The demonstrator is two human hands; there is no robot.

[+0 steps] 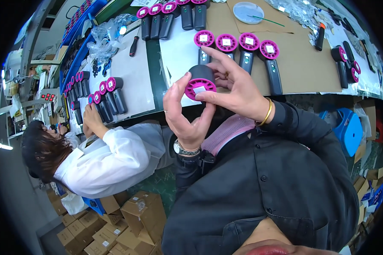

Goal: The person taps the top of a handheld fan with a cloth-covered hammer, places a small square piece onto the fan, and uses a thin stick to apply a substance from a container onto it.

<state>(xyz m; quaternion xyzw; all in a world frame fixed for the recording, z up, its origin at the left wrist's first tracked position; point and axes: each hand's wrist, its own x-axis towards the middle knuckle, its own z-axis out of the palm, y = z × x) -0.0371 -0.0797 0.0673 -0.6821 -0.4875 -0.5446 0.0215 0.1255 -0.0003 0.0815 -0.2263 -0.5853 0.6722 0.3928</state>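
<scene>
Both my hands hold one dark grey hair dryer point(202, 72) with a magenta slotted ring on its round end. My left hand point(185, 112) curls round its left side, fingers closed against the body. From the right, my right hand point(238, 87) grips it, its thumb pressed on the white square label point(199, 89) inside the ring. The held dryer's handle is hidden by my hands. Just beyond stands a row of similar dryers, including one on the right point(271, 63), each with a white label on its magenta end.
More dryers point(168, 19) lie at the table's far side. A round clear dish point(248, 12) holds a green stick point(268, 20). A screwdriver point(134, 46) lies left, near clear plastic bags point(108, 40). A co-worker in white point(110, 157) sits at my left beside more dryers point(110, 95). Cardboard boxes point(142, 216) stand on the floor.
</scene>
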